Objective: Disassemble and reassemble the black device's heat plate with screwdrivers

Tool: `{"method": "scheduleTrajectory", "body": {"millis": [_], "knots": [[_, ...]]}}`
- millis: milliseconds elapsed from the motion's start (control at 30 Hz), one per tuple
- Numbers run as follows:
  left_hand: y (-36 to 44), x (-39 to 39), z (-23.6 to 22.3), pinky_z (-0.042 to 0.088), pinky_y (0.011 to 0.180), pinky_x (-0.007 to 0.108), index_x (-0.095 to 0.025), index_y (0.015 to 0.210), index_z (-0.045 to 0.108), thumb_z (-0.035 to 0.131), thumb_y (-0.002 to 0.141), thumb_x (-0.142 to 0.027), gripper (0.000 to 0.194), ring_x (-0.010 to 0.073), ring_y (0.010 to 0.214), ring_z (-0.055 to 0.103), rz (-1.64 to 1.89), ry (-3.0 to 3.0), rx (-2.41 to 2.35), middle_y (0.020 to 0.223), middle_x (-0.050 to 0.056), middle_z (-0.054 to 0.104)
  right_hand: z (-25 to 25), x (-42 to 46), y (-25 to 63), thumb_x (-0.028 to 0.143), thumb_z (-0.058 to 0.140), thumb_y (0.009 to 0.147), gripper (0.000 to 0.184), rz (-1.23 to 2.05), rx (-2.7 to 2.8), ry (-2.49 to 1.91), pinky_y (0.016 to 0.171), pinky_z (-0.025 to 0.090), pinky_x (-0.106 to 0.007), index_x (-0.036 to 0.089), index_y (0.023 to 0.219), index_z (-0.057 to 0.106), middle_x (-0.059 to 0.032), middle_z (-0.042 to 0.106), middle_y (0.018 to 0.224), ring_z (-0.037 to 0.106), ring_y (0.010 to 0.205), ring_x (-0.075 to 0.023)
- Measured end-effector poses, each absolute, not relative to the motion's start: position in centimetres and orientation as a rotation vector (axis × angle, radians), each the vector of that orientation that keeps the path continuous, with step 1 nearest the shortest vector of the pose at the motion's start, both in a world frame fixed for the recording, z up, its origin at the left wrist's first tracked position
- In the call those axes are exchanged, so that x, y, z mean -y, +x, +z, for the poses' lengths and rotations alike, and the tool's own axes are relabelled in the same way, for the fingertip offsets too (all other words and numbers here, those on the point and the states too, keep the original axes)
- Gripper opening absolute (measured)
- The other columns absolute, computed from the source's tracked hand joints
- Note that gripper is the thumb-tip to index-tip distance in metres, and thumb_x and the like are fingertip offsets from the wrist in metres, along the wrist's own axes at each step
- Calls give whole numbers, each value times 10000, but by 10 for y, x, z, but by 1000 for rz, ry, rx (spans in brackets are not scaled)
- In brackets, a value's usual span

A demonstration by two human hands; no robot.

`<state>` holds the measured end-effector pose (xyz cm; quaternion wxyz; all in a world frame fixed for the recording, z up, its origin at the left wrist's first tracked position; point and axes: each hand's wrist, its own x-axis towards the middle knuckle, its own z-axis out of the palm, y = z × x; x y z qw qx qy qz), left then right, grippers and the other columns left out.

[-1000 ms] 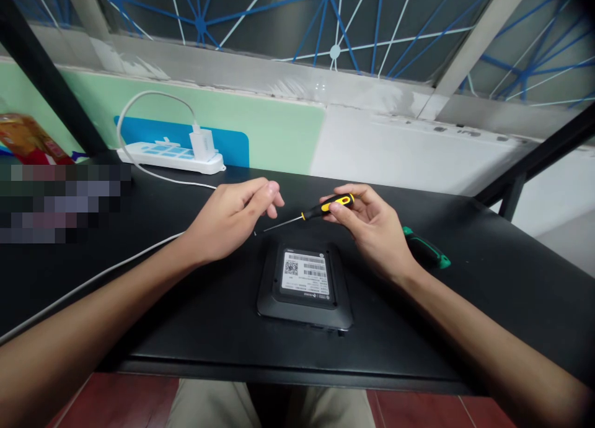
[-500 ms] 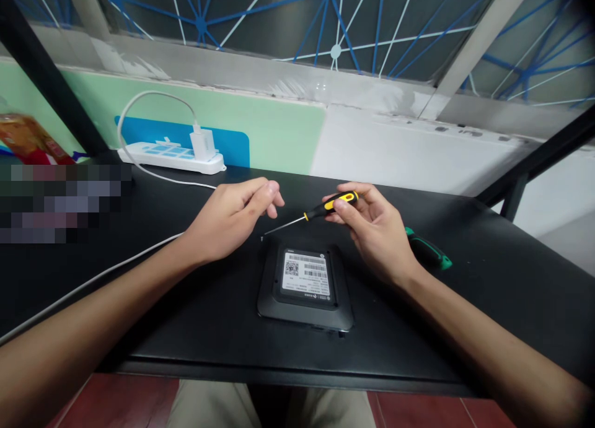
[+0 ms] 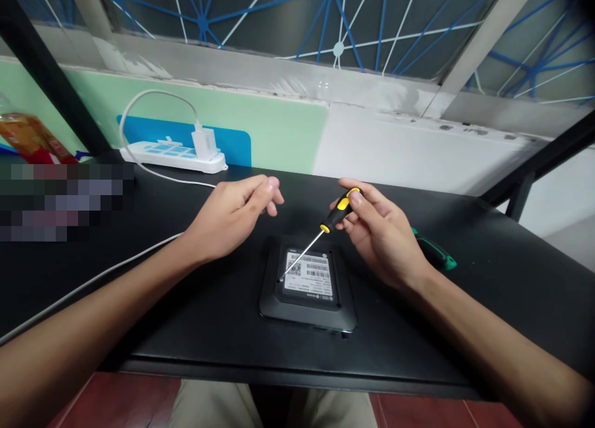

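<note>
My right hand (image 3: 379, 233) grips a black and yellow screwdriver (image 3: 341, 208) by its handle. The shaft slants down to the left, and its tip is over the lower left of the label on a flat black square device (image 3: 307, 316). A small bright screw (image 3: 281, 280) shows at the tip; whether it is seated in a hole I cannot tell. The device lies on the table with its white label (image 3: 309, 276) facing up. Left of the device and above the table, my left hand (image 3: 242, 214) is closed with curled fingers; what they hold, if anything, is hidden.
A green and black handled tool (image 3: 434, 251) lies behind my right wrist on the black table (image 3: 209, 316). At the back left stands a white power strip (image 3: 176, 157) with a charger (image 3: 203, 143) and white cable (image 3: 111, 267). A bottle (image 3: 32, 137) is at the far left.
The screwdriver's tip has moved right and nearer to me, from beyond the device's left corner to over its label edge. Its handle is now steeper. My left hand has stayed in place.
</note>
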<state>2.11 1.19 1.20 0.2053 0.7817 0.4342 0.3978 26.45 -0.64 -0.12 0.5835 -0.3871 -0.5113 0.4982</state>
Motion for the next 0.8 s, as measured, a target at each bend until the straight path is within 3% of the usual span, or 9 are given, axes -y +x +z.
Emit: {"method": "scheduleTrajectory", "body": {"millis": [533, 800], "knots": [[22, -13, 12, 467, 739, 326, -212, 945, 719, 367, 1080, -566, 517, 189, 793, 668, 1070, 2176, -1206, 851, 19, 744, -3, 7, 266, 419, 822, 827, 313, 1171, 1244, -871, 712, 541, -239, 290, 1101, 739, 26, 689, 838, 603, 731, -93], [24, -7, 15, 475, 795, 307, -223, 1019, 719, 452, 1060, -519, 400, 179, 885, 685, 858, 2247, -1092, 956, -4, 760, 3, 9, 277, 464, 797, 857, 310, 928, 1424, -944, 727, 539, -218, 334, 1136, 758, 39, 702, 863, 615, 715, -72]]}}
